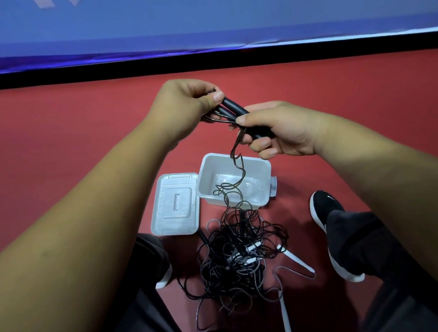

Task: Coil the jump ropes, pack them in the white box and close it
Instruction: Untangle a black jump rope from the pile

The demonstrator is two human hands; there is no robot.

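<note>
Above the floor, at mid-view, 2 black handles [230, 110] lie side by side between both hands. The left hand [182, 108] grips their far ends, thumb pressed on top and fingers curled beneath. The right hand [278, 129] pinches their near ends between the thumb and curled fingers. A thin loop or 2 of cord shows just under the left hand.

From the right hand's grip the cord [238, 164] hangs down in front of the open box [205, 177] and runs into a tangle [240, 255] of black and grey cords on the floor [53, 139]. Whether it touches the box I cannot tell. At least 1 white handle [298, 260] sticks out of that heap.

The box sits just beyond the tangle, and nothing but the hanging cord shows against its inside. Its lid [173, 203] lies flat just beside it on the left, touching or nearly so. A black shoe [323, 207] rests to the right of the heap.

The step in hand looks like the start of coiling the 1st rope: handles gathered, few turns made, nothing packed. The next move calls for 1 hand to keep the handles together while the other draws cord up and lays it in even turns. Since this cord disappears into the heap, it will likely need easing free, not a hard pull, or the other ropes may lift with it.
</note>
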